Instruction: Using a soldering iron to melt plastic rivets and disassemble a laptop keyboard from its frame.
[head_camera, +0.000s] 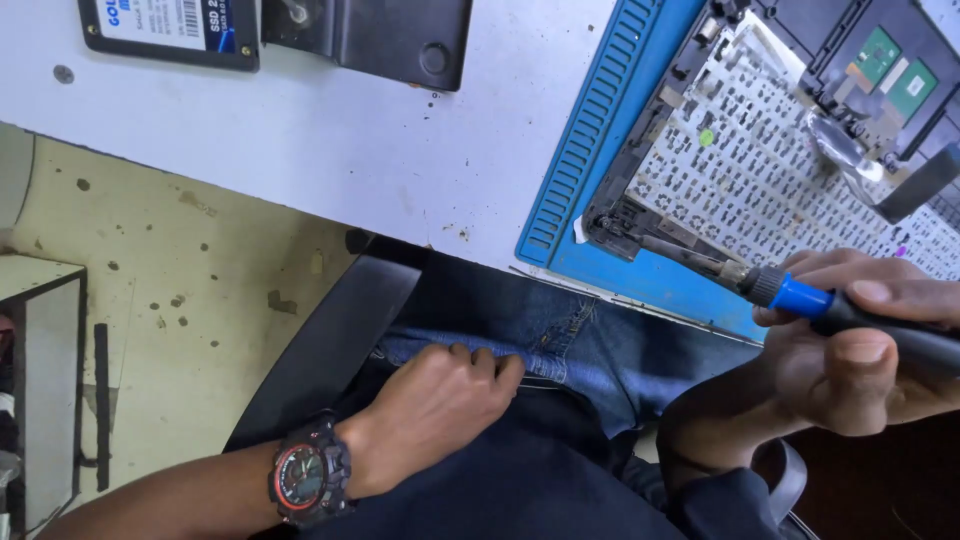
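While the right hand is closing firmly around a soldering iron with a blue collar and black grip, its metal tip is pointing up and to the left at the near corner of an opened laptop chassis. That chassis is lying upside down on a blue repair mat, and every place below is being given relative to it. Its bottom cover is already off, so the pale perforated back plate of the keyboard is showing, with small green circuit boards at its far side. The iron's tip is sitting just at the chassis's near edge, by the hinge corner; whether it is touching cannot be told. Judging from this, the stripping down is finished and the work on the keyboard plate is only at its near corner, with most of the plate untouched.

Well apart from the chassis, down and to the left, the left hand is curling its fingers at the pocket of blue jeans, holding nothing that can be seen, a black and red wristwatch on its wrist. Far to the left of the chassis, a solid-state drive and a black plastic cover are lying on the white table.
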